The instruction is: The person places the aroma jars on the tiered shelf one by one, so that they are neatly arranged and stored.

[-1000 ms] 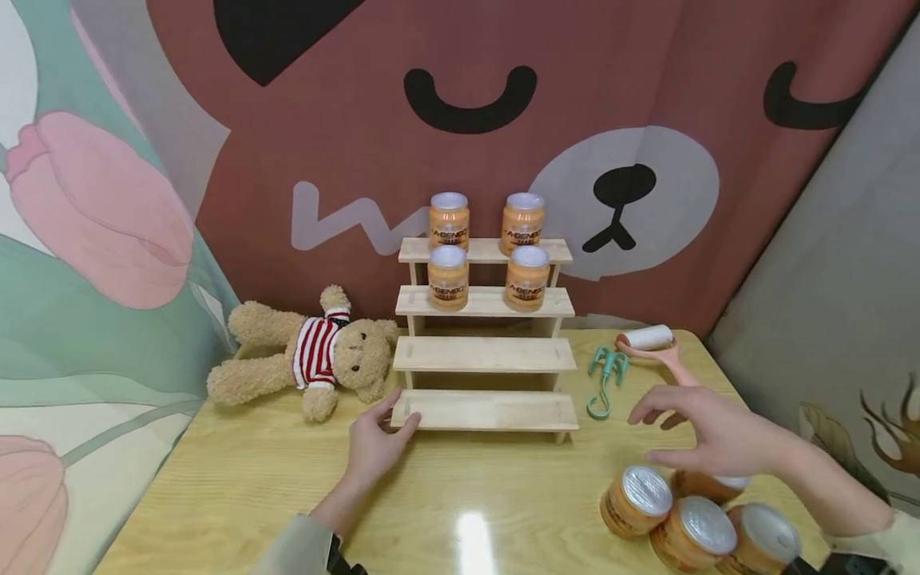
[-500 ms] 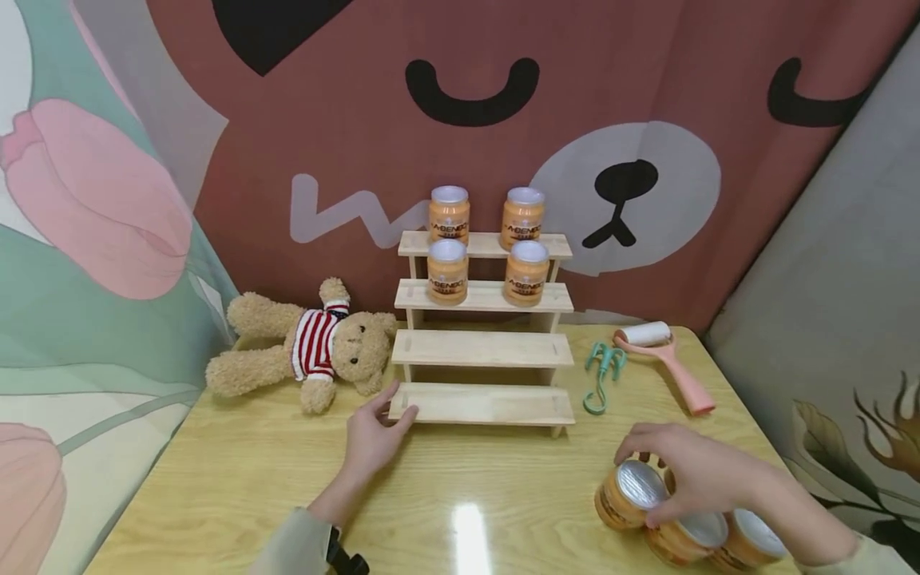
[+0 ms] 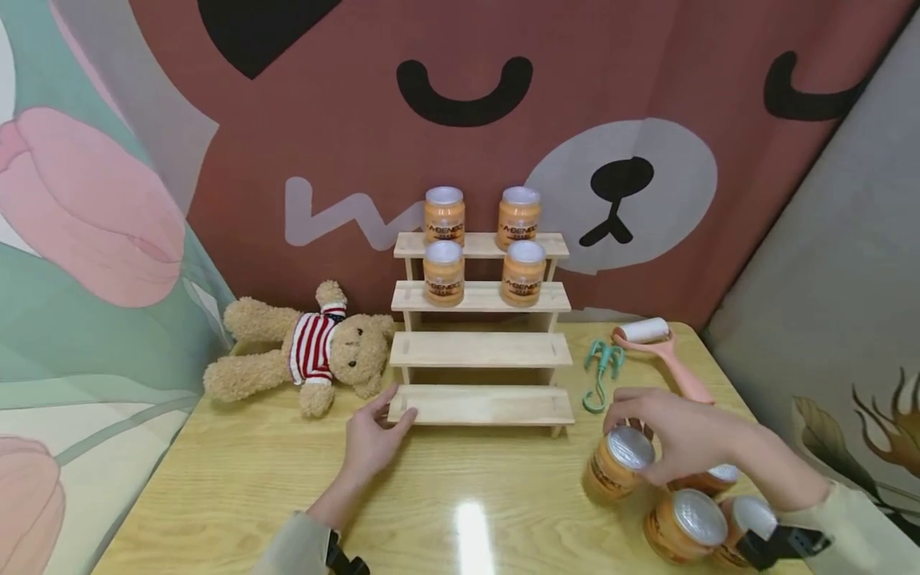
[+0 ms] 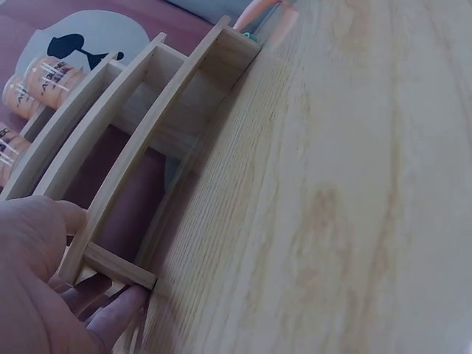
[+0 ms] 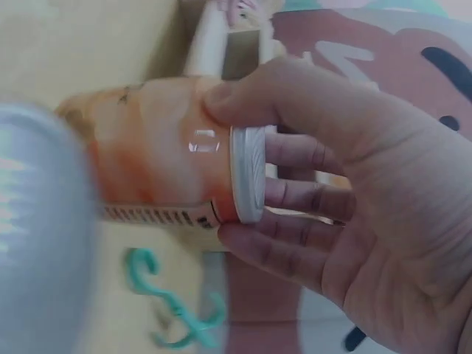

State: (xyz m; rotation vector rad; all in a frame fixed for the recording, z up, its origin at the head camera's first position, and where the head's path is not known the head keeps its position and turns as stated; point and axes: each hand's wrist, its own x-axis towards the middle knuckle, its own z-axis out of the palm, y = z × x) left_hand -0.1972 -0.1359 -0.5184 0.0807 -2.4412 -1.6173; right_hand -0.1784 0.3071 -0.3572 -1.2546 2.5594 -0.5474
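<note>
My right hand (image 3: 679, 435) pinches an orange jar (image 3: 609, 473) with a silver lid near its top. In the right wrist view, the thumb is on one side of that jar (image 5: 158, 151) and fingers are on the other. My left hand (image 3: 375, 435) grips the left end of the lowest step of a wooden tiered stand (image 3: 481, 405). The left wrist view shows the thumb and fingers around that step's end. Pairs of similar jars stand on the top shelf (image 3: 519, 217) and second shelf (image 3: 443, 275). Several more jars (image 3: 686, 527) are below the right hand.
A teddy bear (image 3: 312, 347) in a striped shirt lies left of the stand. On the right are a green claw-shaped hook (image 3: 602, 371) and a pink lint roller (image 3: 668, 355). A patterned curtain (image 3: 345, 144) hangs behind the table (image 3: 237, 487).
My right hand has come down to the jars, taken hold of one and moved it slightly up and left, apart from the others. The left hand stays on the stand.
</note>
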